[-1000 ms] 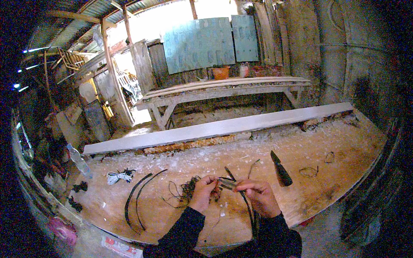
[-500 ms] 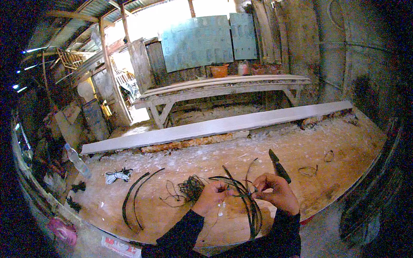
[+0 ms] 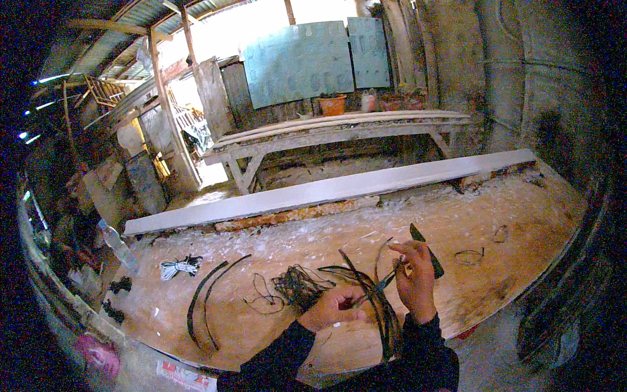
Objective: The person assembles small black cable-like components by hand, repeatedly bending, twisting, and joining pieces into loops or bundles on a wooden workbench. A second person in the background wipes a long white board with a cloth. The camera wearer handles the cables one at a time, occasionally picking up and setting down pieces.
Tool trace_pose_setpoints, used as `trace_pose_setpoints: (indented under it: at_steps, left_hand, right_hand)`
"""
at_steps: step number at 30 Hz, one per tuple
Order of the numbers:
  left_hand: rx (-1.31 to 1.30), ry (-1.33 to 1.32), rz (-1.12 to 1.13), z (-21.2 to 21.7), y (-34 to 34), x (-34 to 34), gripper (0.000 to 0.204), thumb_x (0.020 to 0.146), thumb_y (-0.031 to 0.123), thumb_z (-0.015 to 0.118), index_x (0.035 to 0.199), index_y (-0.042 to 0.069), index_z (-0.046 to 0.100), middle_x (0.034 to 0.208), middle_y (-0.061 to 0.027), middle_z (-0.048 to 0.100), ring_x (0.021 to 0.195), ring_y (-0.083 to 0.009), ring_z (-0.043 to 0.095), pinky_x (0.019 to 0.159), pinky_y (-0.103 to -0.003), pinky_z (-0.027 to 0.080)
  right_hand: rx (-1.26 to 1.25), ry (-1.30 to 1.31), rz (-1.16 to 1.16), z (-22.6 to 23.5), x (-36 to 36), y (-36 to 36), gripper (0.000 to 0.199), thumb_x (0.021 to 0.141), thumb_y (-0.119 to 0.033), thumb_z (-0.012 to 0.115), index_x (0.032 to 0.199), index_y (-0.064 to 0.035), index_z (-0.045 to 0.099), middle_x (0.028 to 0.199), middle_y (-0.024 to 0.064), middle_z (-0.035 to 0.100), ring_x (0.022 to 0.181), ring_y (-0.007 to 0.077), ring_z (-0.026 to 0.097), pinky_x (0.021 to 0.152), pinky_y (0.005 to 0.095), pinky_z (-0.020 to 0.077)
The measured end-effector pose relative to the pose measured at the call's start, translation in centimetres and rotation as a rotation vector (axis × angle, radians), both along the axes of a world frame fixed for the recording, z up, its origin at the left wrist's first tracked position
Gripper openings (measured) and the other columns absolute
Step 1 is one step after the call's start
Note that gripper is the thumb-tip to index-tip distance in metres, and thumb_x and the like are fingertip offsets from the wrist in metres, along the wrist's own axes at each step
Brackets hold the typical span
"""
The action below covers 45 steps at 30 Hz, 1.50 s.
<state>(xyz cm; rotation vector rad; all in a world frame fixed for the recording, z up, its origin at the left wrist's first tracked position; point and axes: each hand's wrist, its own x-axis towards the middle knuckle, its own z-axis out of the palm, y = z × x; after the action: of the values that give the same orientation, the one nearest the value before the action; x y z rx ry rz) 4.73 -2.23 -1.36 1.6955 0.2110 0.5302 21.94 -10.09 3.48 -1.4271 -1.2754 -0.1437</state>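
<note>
A bundle of long dark flexible strips [image 3: 386,320] lies crossed and curved on the wooden table before me. My left hand [image 3: 334,308] is at its left side, fingers curled and thumb toward the strips; what the fingertips pinch is too small to make out. On the other side my right hand [image 3: 415,279] is raised, pinching a dark strip that runs down to the crossing. Just beyond the right hand rests a dark flat blade-like piece [image 3: 428,251], partly hidden by it. A tangled heap of thin dark cord [image 3: 297,286] lies beside my left hand.
Two curved dark strips [image 3: 208,294] and a tied white cord bundle [image 3: 180,267] lie to the left. A clear plastic bottle [image 3: 117,245] stands near the left edge. A long white board [image 3: 326,189] spans the table's far side. Small wire loops [image 3: 469,257] lie right.
My right hand has risen and turned more upright, drawing a strip up from the crossing. My left hand has shifted slightly down and to the right, its fingers lower beside the bundle.
</note>
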Motion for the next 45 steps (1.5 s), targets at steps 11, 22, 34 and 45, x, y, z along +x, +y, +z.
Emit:
trace_pose_setpoints:
  at_steps: [11, 22, 34, 45]
  left_hand:
    - [0.066, -0.235, 0.724, -0.2, 1.4, -0.5, 0.013, 0.072, 0.007, 0.06, 0.068, 0.008, 0.048, 0.061, 0.0037, 0.045, 0.056, -0.005, 0.041, 0.049, -0.019, 0.033]
    - [-0.281, -0.329, 0.837, 0.5, 2.2, -0.8, 0.006, 0.08, 0.008, 0.049, 0.083, 0.008, 0.054, 0.071, 0.0015, 0.055, 0.052, -0.0035, 0.042, 0.045, -0.018, 0.034]
    - [-0.362, -0.263, 0.719, 0.3, 2.3, -0.9, 0.006, 0.08, 0.007, 0.051, 0.084, 0.01, 0.055, 0.073, 0.0038, 0.056, 0.056, -0.0024, 0.045, 0.047, -0.016, 0.033]
    - [-0.41, -0.222, 0.498, 1.0, 1.5, -1.1, 0.015, 0.079, -0.002, 0.045, 0.082, 0.009, 0.054, 0.075, 0.0024, 0.056, 0.055, -0.0027, 0.043, 0.047, -0.015, 0.033]
  right_hand:
    - [0.102, 0.115, 0.157, -1.0, -0.3, 0.7, 0.014, 0.064, -0.002, 0.068, 0.075, -0.0058, 0.062, 0.088, 0.0089, 0.056, 0.086, 0.0217, 0.054, 0.074, 0.0305, 0.0432]
    - [-0.281, 0.142, 1.107, 0.3, -2.3, -0.6, 0.016, 0.072, -0.007, 0.065, 0.087, -0.0035, 0.063, 0.096, 0.0093, 0.055, 0.095, 0.0217, 0.051, 0.085, 0.031, 0.0384]
    - [-0.415, -0.025, 1.35, 0.5, -2.6, -0.7, 0.029, 0.078, 0.001, 0.055, 0.105, -0.008, 0.059, 0.115, 0.0087, 0.042, 0.105, 0.0223, 0.044, 0.085, 0.0304, 0.0389]
    - [-0.493, 0.072, 1.261, 1.2, -2.2, -1.1, 0.012, 0.07, -0.009, 0.069, 0.078, -0.0053, 0.061, 0.076, 0.0033, 0.052, 0.077, 0.0154, 0.054, 0.063, 0.0261, 0.0406]
